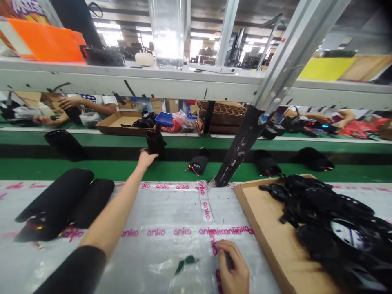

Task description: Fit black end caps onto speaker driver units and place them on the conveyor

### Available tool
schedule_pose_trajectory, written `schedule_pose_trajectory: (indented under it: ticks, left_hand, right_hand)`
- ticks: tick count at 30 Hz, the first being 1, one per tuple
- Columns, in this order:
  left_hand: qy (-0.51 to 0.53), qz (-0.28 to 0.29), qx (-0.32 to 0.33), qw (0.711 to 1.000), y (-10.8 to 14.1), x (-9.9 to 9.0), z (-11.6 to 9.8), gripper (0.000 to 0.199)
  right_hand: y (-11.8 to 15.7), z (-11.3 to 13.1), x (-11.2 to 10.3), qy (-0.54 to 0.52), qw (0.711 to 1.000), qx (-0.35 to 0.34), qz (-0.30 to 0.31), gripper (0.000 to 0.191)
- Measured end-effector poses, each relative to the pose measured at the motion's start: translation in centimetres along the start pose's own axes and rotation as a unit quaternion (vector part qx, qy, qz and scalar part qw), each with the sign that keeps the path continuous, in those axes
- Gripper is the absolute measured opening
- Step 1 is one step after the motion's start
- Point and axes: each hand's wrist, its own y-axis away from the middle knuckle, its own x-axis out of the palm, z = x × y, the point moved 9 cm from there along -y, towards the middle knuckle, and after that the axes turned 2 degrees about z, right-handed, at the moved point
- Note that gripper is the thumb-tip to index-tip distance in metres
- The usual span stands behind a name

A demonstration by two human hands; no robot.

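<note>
The left hand (pixel 146 159) reaches out across the table and its fingers close around the base of a black padded piece (pixel 156 143), holding it upright over the green conveyor belt (pixel 128 170), just left of the dark metal post (pixel 240 147). The right hand (pixel 233 266) sits low at the bottom centre of the frame on a clear plastic sheet (pixel 165 255) printed in pink. Its fingers (pixel 222 248) curl inward around a small dark object (pixel 228 259), but the hand hides too much of it to tell whether it is pinched or only touched.

Along the belt, three more black padded pieces lie to the right of the held one. The nearest, a wired piece (pixel 198 164), shows thin red leads. Two black rolls (pixel 55 200) rest on the sheet at the left. At the lower right, a cardboard tray (pixel 260 214) holds a large heap of black parts (pixel 324 214), so plenty of loose parts remain there. Beyond the belt, a co-worker's hands (pixel 70 103) work at the upper left, and another person's hand (pixel 324 118) works at the far right.
</note>
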Motion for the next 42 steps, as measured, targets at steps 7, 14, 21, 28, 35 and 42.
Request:
schedule_pose_trajectory:
  ticks: [7,14,21,28,35,42]
  left_hand:
    - [-0.012,0.150,0.033,0.988,8.1,10.9,-4.9,0.081]
    - [-0.077,0.208,0.057,0.973,9.4,14.1,-11.9,0.108]
    - [-0.020,0.216,0.276,0.936,15.1,4.1,-16.3,0.102]
    - [0.147,0.330,0.449,0.817,29.1,-2.1,-13.7,0.110]
    - [0.245,0.331,0.221,0.884,34.3,-0.1,-3.7,0.103]
    - [0.297,0.316,0.197,0.879,37.8,1.7,-3.5,0.084]
  right_hand:
    - [-0.2,0.9,-0.2,-0.019,1.000,0.023,-0.004,0.021]
    - [0.2,0.3,-0.3,-0.049,0.996,0.075,0.006,0.022]
    - [-3.0,0.4,-0.9,-0.122,0.982,0.112,0.096,0.042]
    - [-6.0,8.5,5.2,-0.168,0.932,0.026,0.321,0.131]
    - [-1.8,7.2,7.9,-0.217,0.941,0.124,0.229,0.104]
    - [1.9,9.3,5.7,-0.242,0.943,0.031,0.229,0.098]
